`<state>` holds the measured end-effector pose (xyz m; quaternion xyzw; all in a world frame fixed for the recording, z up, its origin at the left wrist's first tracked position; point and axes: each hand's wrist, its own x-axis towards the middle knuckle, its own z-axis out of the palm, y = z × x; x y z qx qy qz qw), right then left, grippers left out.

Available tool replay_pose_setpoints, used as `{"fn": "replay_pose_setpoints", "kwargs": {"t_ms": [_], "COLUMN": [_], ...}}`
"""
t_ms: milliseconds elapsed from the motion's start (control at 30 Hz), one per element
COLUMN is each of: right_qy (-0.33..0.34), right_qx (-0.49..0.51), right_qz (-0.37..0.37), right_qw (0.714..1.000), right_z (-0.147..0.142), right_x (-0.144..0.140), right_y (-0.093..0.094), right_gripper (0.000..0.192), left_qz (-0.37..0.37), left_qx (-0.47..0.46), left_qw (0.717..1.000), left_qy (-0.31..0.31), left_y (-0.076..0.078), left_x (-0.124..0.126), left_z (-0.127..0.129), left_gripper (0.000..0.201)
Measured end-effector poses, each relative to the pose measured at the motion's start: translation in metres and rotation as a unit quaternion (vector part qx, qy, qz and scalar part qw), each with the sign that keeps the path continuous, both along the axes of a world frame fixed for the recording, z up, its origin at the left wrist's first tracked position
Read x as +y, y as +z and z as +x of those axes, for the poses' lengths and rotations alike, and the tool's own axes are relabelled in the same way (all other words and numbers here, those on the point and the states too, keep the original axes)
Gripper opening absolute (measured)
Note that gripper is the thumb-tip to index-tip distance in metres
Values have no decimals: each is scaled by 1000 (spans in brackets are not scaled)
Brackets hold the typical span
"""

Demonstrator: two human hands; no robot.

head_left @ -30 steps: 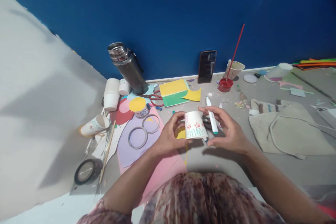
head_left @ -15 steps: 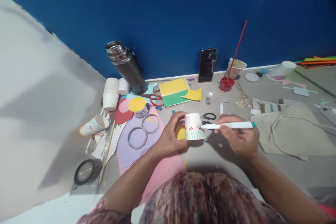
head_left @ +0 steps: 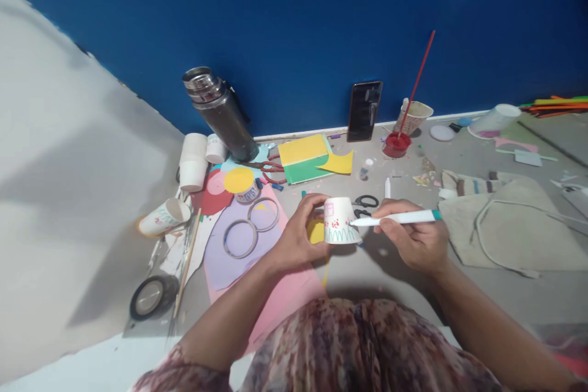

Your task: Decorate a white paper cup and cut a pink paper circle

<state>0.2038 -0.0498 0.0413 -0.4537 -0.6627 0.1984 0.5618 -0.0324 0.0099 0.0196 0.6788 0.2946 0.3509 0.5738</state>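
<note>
My left hand [head_left: 307, 229] grips a white paper cup [head_left: 337, 211] from its left side, the cup turned bottom up above the table. Green zigzag strokes run round its lower edge, with small red flower marks above them and a pink window-like shape near the top. Between the fingers of my right hand [head_left: 413, 236] is a white marker [head_left: 404, 218] with a green end, its tip at the cup's right side. Behind the cup, black-handled scissors [head_left: 366, 201] lie on the table, partly hidden.
Two tape rings [head_left: 240, 239] lie on purple and pink paper at the left, near more paper cups [head_left: 193, 162]. A steel flask [head_left: 223, 116] and a phone [head_left: 364, 111] lean by the blue wall. A red pot [head_left: 396, 145] holds a stick; a cloth bag [head_left: 519, 226] lies right.
My right hand and the marker have shifted slightly left, the tip staying at the cup's right side. The left hand keeps its hold on the cup.
</note>
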Motion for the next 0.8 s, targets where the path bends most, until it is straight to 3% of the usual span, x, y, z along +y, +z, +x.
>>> {"fn": "replay_pose_setpoints", "kwargs": {"t_ms": [333, 533, 800], "right_qy": [-48, -47, -81], "right_qx": [13, -17, 20], "right_qz": [3, -38, -35], "right_qw": [999, 998, 996], "right_z": [0, -1, 1], "right_x": [-1, -1, -2], "right_y": [-2, 3, 1], "right_gripper": [11, 13, 12], "left_qz": [0, -2, -45], "left_qx": [-2, 1, -9], "left_qw": [1000, 1000, 999], "left_qy": [0, 2, 12], "left_y": [-1, 1, 3], "left_x": [0, -1, -2], "left_z": [0, 1, 2], "left_gripper": [70, 69, 71]}}
